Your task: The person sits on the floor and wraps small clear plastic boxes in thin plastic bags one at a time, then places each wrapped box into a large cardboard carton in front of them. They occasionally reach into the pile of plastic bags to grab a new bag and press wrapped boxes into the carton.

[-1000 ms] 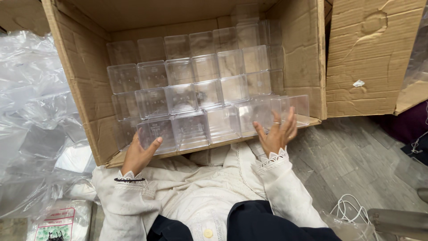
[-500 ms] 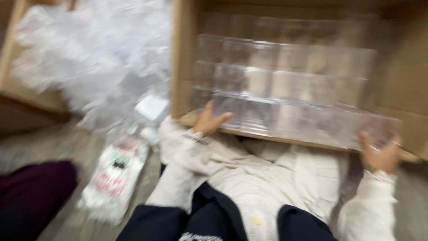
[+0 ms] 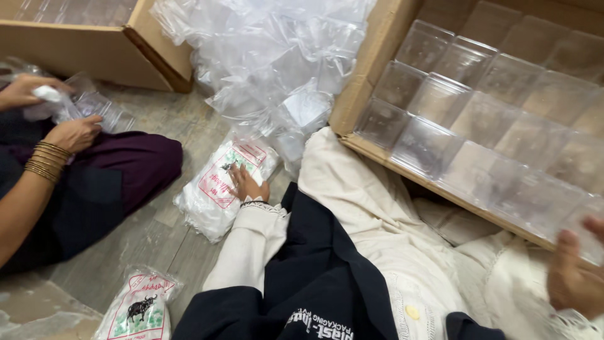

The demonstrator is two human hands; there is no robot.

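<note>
L hand [image 3: 246, 183] flat, fingers spread on printed plastic packet [image 3: 220, 189] lying on floor. R hand [image 3: 576, 277] at cardboard box [image 3: 368, 82] edge, touching clear containers [image 3: 478, 126]; grip can't tell.

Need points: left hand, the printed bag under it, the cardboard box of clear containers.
left hand [image 3: 246, 184], head view, back of the hand.
printed bag [image 3: 214, 189], head view, middle of its printed face.
cardboard box [image 3: 365, 75], head view, its left wall.

Left hand [image 3: 246, 184] on packet [image 3: 220, 186]; carton [image 3: 371, 82] right, bag heap [image 3: 277, 63] behind.
</note>
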